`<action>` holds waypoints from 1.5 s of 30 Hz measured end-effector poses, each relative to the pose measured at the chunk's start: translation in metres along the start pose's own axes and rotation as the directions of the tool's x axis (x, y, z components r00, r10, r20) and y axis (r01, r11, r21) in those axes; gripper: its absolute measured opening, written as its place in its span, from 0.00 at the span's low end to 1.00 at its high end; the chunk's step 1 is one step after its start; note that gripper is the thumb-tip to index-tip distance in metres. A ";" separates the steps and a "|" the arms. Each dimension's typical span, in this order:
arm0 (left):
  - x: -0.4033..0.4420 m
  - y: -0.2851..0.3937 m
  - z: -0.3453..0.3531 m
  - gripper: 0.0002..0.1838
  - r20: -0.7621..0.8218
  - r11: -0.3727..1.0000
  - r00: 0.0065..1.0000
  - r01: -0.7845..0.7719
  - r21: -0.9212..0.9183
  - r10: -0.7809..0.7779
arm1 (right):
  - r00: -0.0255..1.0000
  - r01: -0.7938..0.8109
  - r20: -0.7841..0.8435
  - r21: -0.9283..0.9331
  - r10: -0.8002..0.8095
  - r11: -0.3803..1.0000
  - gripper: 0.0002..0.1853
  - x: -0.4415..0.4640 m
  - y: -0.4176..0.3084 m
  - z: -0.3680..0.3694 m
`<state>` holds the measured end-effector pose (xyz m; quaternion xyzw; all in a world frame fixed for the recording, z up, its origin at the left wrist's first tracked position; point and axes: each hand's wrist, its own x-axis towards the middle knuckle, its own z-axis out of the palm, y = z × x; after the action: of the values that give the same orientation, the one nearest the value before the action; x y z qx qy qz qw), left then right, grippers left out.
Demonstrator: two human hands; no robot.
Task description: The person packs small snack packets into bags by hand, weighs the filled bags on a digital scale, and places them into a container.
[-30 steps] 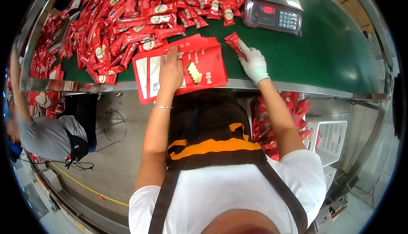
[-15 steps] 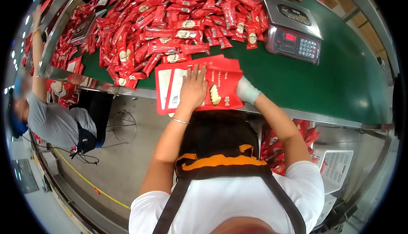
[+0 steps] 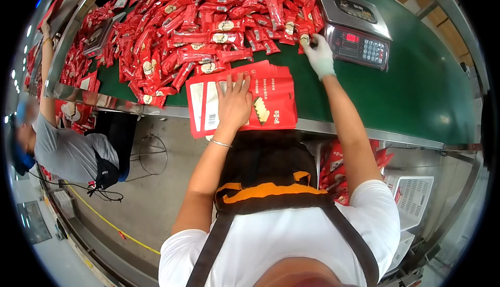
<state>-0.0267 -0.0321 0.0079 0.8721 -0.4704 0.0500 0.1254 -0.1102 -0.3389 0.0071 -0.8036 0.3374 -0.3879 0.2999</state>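
My left hand [image 3: 234, 102], bare with a bangle at the wrist, lies flat with fingers spread on a stack of red printed pouches [image 3: 276, 96] at the table's near edge. White and cream panels and a barcode show on the pouches. Farther forward, my right hand [image 3: 319, 58] wears a pale glove. Its thumb and fingers close about a small red packet [image 3: 304, 39] at the right edge of the heap, beside the scale. The glove partly covers that packet.
A large heap of red packets [image 3: 208, 23] spreads over the green table [image 3: 422, 89]. A digital scale [image 3: 359, 47] stands right of it. At left, a person in a grey shirt [image 3: 73, 151] works. White crates [image 3: 414, 198] and more red packs sit below the table at right.
My right hand has left the right edge of the pouch stack and moved forward to the packets by the scale. My left hand stays on the pouches.
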 end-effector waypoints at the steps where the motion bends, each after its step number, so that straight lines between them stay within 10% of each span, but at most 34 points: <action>1: 0.005 -0.001 -0.001 0.27 -0.008 1.000 1.000 0.001 -0.019 -0.001 | 0.993 -0.066 0.089 -0.116 0.076 0.991 0.32 0.015 0.012 0.015; 6: 0.004 -0.005 0.000 0.27 -0.027 0.999 0.999 -0.022 -0.050 0.021 | 0.942 -0.287 0.123 -0.194 0.314 0.938 0.30 0.013 -0.001 0.021; 9: 0.005 -0.008 0.001 0.27 0.001 0.998 0.999 -0.036 -0.059 0.036 | 0.947 0.053 0.323 -0.143 -0.004 0.988 0.16 -0.045 -0.025 -0.058; 13: 0.005 -0.006 -0.005 0.28 -0.009 0.993 0.999 -0.038 -0.116 0.037 | 0.777 -0.076 0.627 0.009 0.054 0.997 0.18 -0.111 -0.047 -0.122; 20: 0.003 -0.014 0.003 0.31 0.021 0.995 0.996 -0.080 -0.055 0.081 | 0.567 -0.533 0.801 0.178 0.193 0.827 0.14 -0.109 -0.046 -0.010; 25: 0.001 -0.013 -0.005 0.32 -0.015 0.994 0.997 -0.082 -0.070 0.081 | 0.514 -0.593 0.858 0.367 -0.014 0.717 0.16 -0.122 -0.012 0.015; 28: 0.001 -0.011 -0.007 0.35 0.045 0.991 0.992 -0.115 -0.073 0.119 | 0.282 -0.337 0.950 0.227 -0.132 0.914 0.18 -0.106 -0.043 -0.016; 33: 0.014 -0.012 -0.017 0.37 0.176 0.977 0.965 -0.176 -0.116 0.195 | 0.477 0.201 0.803 0.296 -0.358 0.934 0.16 -0.112 -0.045 0.005; 45: 0.020 0.020 -0.011 0.41 0.104 0.932 0.959 -0.224 -0.284 0.262 | 0.630 0.037 0.725 0.329 -0.278 0.944 0.16 -0.135 -0.070 0.086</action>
<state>-0.0321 -0.0557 0.0264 0.7832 -0.5848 -0.0607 0.2022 -0.0814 -0.1736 -0.0421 -0.8665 0.0482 -0.0824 0.4899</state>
